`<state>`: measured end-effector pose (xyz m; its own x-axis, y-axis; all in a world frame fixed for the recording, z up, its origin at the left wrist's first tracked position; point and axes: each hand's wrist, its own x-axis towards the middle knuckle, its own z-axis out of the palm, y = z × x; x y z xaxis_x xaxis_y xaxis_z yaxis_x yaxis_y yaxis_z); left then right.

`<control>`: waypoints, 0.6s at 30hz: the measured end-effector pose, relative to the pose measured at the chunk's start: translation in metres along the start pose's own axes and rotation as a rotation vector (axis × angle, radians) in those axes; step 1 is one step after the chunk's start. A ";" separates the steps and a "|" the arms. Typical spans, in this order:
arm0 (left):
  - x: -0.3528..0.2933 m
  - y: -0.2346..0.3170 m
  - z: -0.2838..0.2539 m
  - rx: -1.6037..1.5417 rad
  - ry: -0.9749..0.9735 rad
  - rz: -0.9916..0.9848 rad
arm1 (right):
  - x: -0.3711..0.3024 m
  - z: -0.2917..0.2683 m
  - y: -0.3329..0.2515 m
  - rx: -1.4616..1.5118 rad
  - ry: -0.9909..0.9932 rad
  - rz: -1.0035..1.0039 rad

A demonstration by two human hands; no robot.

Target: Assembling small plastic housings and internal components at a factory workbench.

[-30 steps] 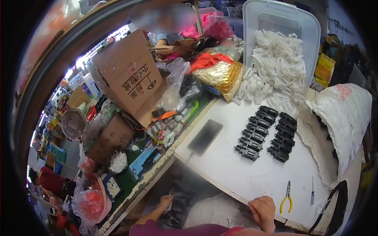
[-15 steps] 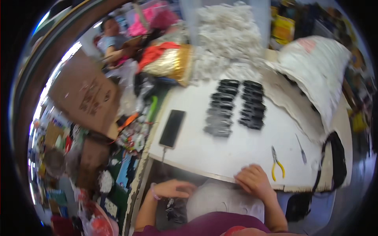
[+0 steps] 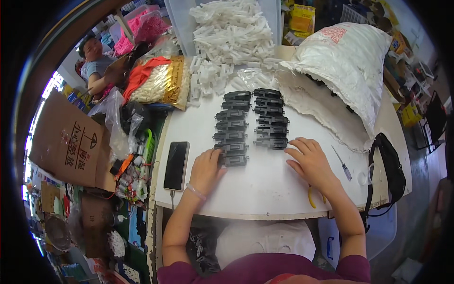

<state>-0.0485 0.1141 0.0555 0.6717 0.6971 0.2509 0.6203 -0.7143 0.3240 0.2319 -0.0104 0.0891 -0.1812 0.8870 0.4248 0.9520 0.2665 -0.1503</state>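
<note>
Two columns of small black plastic housings lie on the white table: a longer left column (image 3: pixel 231 124) and a shorter right column (image 3: pixel 271 118). My left hand (image 3: pixel 206 169) rests at the lower end of the left column, fingertips against its side and thumb apart. With fingers spread, my right hand (image 3: pixel 308 160) lies on the table just right of the right column's lowest piece, and its fingertips are at or very near that piece. Neither hand holds anything. Yellow-handled pliers (image 3: pixel 311 197) lie partly hidden under my right forearm.
A phone (image 3: pixel 176 165) on a cable lies at the left. At the right are a screwdriver (image 3: pixel 342 163), a black bag (image 3: pixel 390 168) and a large open white sack (image 3: pixel 340 57). White plastic pieces (image 3: pixel 231 33) heap at the back. A person (image 3: pixel 97 64) sits far left.
Both my hands have moved forward from the table's front edge to the lower ends of the black columns. The view has shifted, and the pliers are now partly covered by my right arm.
</note>
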 end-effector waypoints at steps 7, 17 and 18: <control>-0.005 -0.013 0.010 -0.131 0.059 0.003 | 0.029 0.027 -0.009 0.098 -0.026 -0.074; -0.018 0.001 0.010 -0.249 0.023 0.177 | 0.034 0.057 -0.047 0.145 -0.167 -0.253; -0.018 0.003 0.012 -0.254 -0.023 0.186 | 0.028 0.056 -0.046 0.106 -0.212 -0.252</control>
<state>-0.0533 0.0987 0.0414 0.7748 0.5525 0.3073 0.3673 -0.7890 0.4925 0.1690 0.0238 0.0577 -0.4652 0.8438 0.2674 0.8419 0.5151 -0.1607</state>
